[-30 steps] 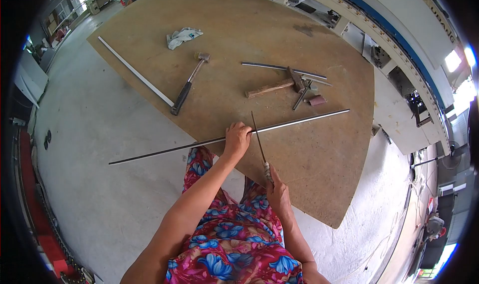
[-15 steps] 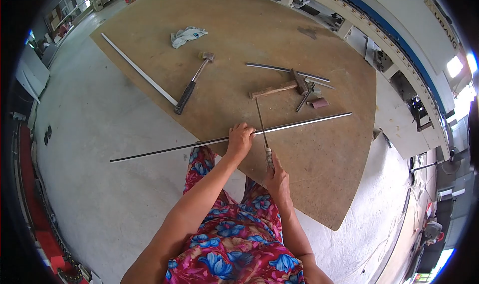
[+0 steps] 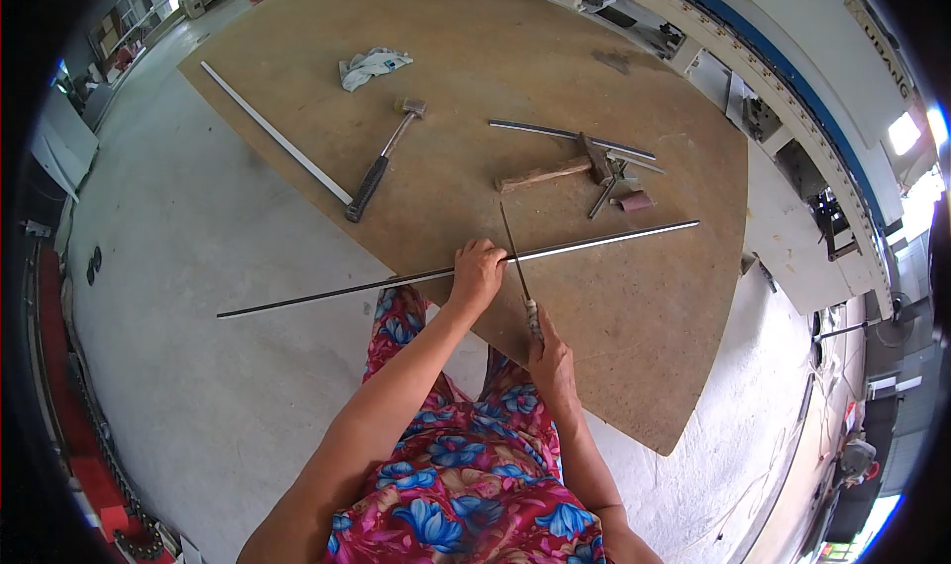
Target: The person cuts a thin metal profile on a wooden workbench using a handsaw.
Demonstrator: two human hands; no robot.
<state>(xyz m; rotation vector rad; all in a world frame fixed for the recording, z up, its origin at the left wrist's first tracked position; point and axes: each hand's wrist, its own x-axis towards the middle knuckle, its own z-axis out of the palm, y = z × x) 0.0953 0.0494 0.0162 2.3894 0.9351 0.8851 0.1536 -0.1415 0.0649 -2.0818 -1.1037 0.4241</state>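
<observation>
A long, thin dark-and-white strip (image 3: 614, 238) lies across the brown board (image 3: 634, 336), its left part sticking out past the board's edge. My left hand (image 3: 478, 275) is closed on the strip near its middle. Just right of it, my right hand (image 3: 552, 362) grips the pale wrapped handle of a thin tool (image 3: 513, 244). The tool's narrow dark blade crosses the strip close to my left fingers and points away from me.
A wooden-handled hammer (image 3: 545, 176) lies beyond the strip, beside a shorter strip (image 3: 535, 130) and a reddish roll (image 3: 634, 201). Farther left are a black-handled mallet (image 3: 369, 188), a white strip (image 3: 272, 131) and a crumpled cloth (image 3: 372, 67). A large machine (image 3: 783, 89) stands at right.
My right hand has drawn slightly toward me with the tool, and the blade's tip has swung a little left and back. My left hand keeps its hold on the strip.
</observation>
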